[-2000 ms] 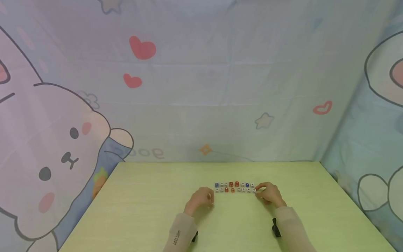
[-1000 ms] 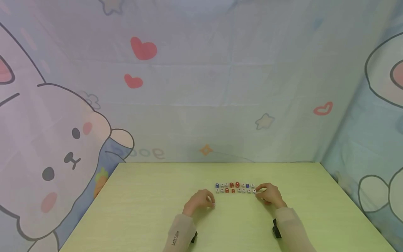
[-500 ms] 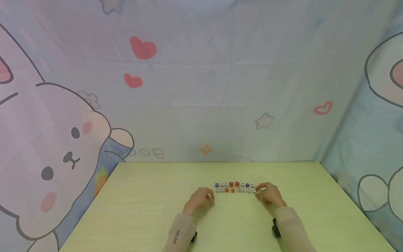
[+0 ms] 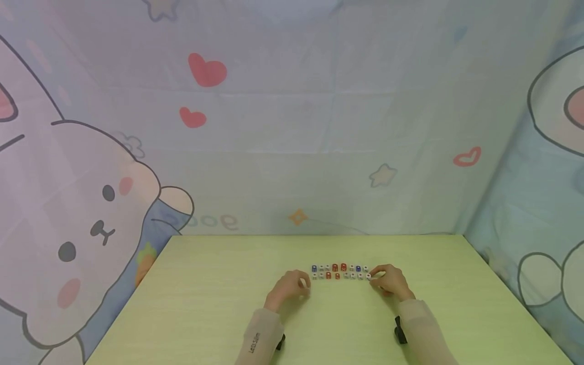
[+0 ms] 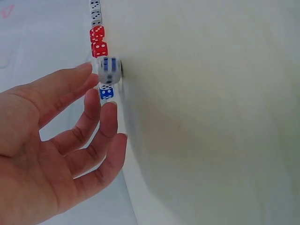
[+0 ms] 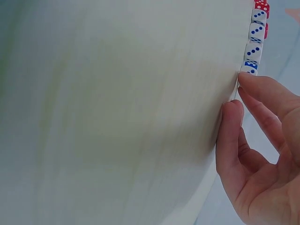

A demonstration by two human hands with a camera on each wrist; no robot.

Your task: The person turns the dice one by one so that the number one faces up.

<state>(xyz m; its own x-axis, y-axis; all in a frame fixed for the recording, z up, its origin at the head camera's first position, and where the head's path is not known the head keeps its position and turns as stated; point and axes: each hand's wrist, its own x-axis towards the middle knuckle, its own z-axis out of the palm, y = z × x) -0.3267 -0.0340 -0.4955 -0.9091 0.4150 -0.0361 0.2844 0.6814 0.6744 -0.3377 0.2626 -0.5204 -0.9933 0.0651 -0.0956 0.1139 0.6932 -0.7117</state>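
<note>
In the head view, small white, red and blue dice (image 4: 343, 266) stand in two rows on the pale yellow-green table (image 4: 219, 304). My left hand (image 4: 290, 285) is just in front of the rows' left end. At its thumb and index fingertips, it pinches a white die (image 5: 109, 70) that looks larger than the lined-up ones and overlaps them in the left wrist view. My right hand (image 4: 392, 280) is at the rows' right end. Its foremost fingertips (image 6: 243, 78) touch the end white die (image 6: 250, 69), partly covering it; the other fingers bend toward the palm.
A light cloth with a cartoon bunny (image 4: 96, 218) and red hearts (image 4: 207, 70) hangs behind the table. Black straps (image 4: 400, 330) show at both wrists, below pale sleeves (image 4: 424, 329).
My left hand has risen slightly toward the dice rows, with its fingertips a little farther from me than two seconds ago. The right hand and the rows look unchanged.
</note>
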